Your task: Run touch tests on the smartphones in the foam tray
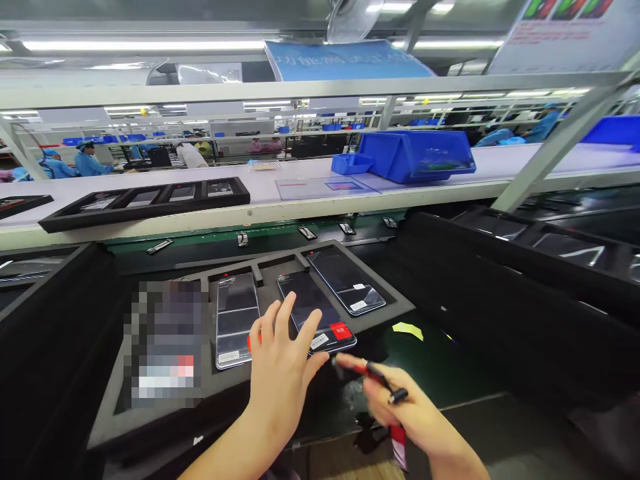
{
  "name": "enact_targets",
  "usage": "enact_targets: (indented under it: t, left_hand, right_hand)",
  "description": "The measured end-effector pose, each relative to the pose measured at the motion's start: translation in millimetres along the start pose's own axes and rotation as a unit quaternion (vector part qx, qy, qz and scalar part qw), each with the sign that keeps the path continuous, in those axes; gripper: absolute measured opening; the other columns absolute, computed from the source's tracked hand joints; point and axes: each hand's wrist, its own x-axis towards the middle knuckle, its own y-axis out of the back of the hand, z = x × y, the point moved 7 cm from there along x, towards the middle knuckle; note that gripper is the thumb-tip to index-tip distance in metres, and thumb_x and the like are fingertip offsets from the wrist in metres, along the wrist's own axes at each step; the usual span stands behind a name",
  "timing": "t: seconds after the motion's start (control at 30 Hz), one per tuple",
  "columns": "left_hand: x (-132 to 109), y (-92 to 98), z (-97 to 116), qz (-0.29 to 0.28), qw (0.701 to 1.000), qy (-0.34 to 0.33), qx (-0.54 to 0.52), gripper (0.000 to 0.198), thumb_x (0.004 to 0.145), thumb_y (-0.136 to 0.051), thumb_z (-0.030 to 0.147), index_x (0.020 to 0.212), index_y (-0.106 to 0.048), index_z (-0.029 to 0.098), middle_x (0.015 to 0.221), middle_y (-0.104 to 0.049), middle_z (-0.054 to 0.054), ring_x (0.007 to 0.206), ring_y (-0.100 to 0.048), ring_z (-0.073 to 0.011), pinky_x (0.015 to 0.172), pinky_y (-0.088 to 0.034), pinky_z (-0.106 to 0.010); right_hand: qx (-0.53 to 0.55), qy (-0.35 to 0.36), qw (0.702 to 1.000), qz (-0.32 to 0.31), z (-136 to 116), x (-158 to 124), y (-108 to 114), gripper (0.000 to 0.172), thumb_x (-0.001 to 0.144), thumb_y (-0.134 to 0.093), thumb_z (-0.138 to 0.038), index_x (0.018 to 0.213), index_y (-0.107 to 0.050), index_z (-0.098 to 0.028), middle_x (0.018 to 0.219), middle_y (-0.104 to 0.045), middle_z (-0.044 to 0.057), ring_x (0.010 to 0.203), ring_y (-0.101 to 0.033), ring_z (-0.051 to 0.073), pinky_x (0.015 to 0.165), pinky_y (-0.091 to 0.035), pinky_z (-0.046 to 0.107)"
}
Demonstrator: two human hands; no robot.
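Note:
My left hand [281, 350] is spread over the front of a black foam tray [117, 393], its fingers apart above a smartphone [313, 303] with a red sticker and a white label. Whether the fingertips touch that phone I cannot tell. Another smartphone [235, 313] lies partly behind this hand, and a third smartphone [345, 280] rests in the tray's right slot. The leftmost slot is blurred out. My right hand [400, 400], smeared by motion, is closed around a thin black pen-like tool [383, 380], just right of the left hand.
A yellow-green paper piece [409, 331] lies on the dark bench right of the tray. Several small parts, one a small metallic piece [307, 233], line the back. On the white shelf [270, 213] stand another foam tray [145, 200] and a blue bin [415, 157]. Black side walls [480, 300] flank the bench.

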Motion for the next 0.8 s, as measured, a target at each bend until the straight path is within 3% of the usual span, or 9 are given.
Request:
enact_targets:
  t: [0.07,0.13,0.17,0.27,0.33,0.4,0.6,0.8]
  left_hand:
    - [2.9,0.1,1.6,-0.002,1.0,0.004,-0.003,0.044,0.075,-0.069,0.028,0.117,-0.055,0.028,0.13,-0.049,-0.011,0.113,-0.049,-0.0295,0.085,-0.047,-0.045]
    - [4.4,0.5,3.2,-0.001,1.0,0.007,-0.001,0.04,0.077,-0.066,0.026,0.116,-0.055,0.029,0.13,-0.05,-0.011,0.114,-0.049,-0.029,0.085,-0.046,-0.045]
    - [4.5,1.6,4.0,0.004,1.0,0.007,0.0,0.038,0.079,-0.065,0.025,0.115,-0.056,0.029,0.13,-0.05,-0.01,0.114,-0.05,-0.0287,0.085,-0.046,-0.044]
    - [2.1,4.6,5.8,0.017,1.0,-0.003,0.0,0.032,0.081,-0.06,0.023,0.113,-0.058,0.028,0.127,-0.053,-0.01,0.112,-0.051,-0.0276,0.085,-0.046,-0.043]
    - [-0.8,4.8,5.0,0.015,1.0,-0.007,0.005,0.031,0.082,-0.06,0.025,0.113,-0.058,0.026,0.125,-0.054,-0.011,0.111,-0.052,-0.0282,0.084,-0.046,-0.043]
    - [-3.6,3.5,2.1,0.008,1.0,0.004,0.022,0.035,0.081,-0.061,0.029,0.115,-0.057,0.023,0.125,-0.054,-0.014,0.109,-0.052,-0.0299,0.084,-0.046,-0.045]
    - [-8.4,-2.0,-2.1,-0.006,0.998,0.014,0.054,0.038,0.081,-0.06,0.033,0.117,-0.056,0.021,0.125,-0.054,-0.013,0.11,-0.052,-0.0299,0.087,-0.044,-0.045]
    - [-15.0,3.5,-13.0,0.009,0.993,0.001,0.114,0.037,0.086,-0.051,0.034,0.12,-0.054,0.018,0.128,-0.049,-0.018,0.107,-0.052,-0.0346,0.078,-0.046,-0.048]
  right_hand:
    - [-0.019,-0.019,1.0,0.002,5.1,-11.5,-3.9,0.046,0.072,-0.063,-0.046,0.11,-0.068,-0.021,0.059,-0.049,-0.001,0.047,-0.036,0.006,0.048,-0.037,0.021]
    - [-0.024,0.005,0.999,0.041,5.6,-21.8,0.8,0.042,0.068,-0.066,-0.039,0.107,-0.069,-0.026,0.085,-0.063,0.005,0.058,-0.051,0.009,0.058,-0.046,0.024]
    - [-0.022,0.026,0.997,0.065,3.8,-25.3,6.3,0.044,0.064,-0.068,-0.036,0.107,-0.069,-0.026,0.091,-0.065,0.006,0.062,-0.054,0.01,0.06,-0.048,0.024]
    - [-0.041,0.071,0.983,0.164,-7.0,-26.7,32.4,0.051,0.058,-0.072,-0.031,0.108,-0.069,-0.021,0.079,-0.068,0.004,0.059,-0.055,0.012,0.059,-0.049,0.024]
    - [-0.067,0.095,0.96,0.253,-18.7,-23.6,49.4,0.044,0.061,-0.07,-0.033,0.102,-0.071,-0.017,0.082,-0.069,0.006,0.062,-0.058,0.013,0.064,-0.052,0.028]
    - [-0.083,0.114,0.946,0.291,-29.1,-16.9,51.3,0.042,0.065,-0.067,-0.038,0.099,-0.072,-0.015,0.088,-0.07,0.008,0.074,-0.062,0.018,0.074,-0.054,0.032]
    - [-0.08,0.135,0.945,0.285,-36.7,-2.7,20.1,0.048,0.076,-0.057,-0.044,0.111,-0.067,-0.012,0.069,-0.067,0.007,0.092,-0.063,0.027,0.077,-0.054,0.038]
    - [-0.03,0.161,0.966,0.201,-45.6,1.5,-4.2,0.04,0.079,-0.056,-0.035,0.112,-0.066,-0.015,0.104,-0.068,0.008,0.109,-0.058,0.024,0.099,-0.042,0.038]
